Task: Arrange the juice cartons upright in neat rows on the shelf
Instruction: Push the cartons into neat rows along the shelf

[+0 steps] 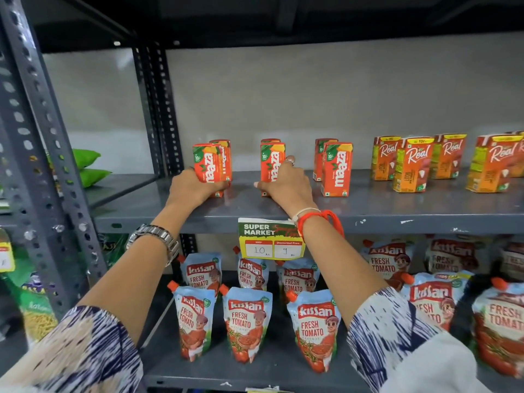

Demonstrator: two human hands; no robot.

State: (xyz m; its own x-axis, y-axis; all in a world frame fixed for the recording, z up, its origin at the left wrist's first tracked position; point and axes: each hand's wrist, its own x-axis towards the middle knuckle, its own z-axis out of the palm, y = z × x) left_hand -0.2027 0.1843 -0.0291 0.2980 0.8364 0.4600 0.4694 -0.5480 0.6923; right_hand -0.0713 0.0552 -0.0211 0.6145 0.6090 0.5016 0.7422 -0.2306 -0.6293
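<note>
Currently your left grip (195,185) clasps one Maaza carton (208,168) and your right grip (286,184) its neighbour (270,165), steadying both upright on the shelf (368,211), probably to align rows.

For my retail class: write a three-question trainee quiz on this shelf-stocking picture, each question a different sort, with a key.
1. True or false: the left hand grips the front Maaza carton of the leftmost pair.
2. Which cartons stand right of the Maaza ones? A) Real cartons B) milk C) soup
3. Fill in: the pouches on the lower shelf read Kissan Fresh ____.

Key: 1 true; 2 A; 3 Tomato
</note>
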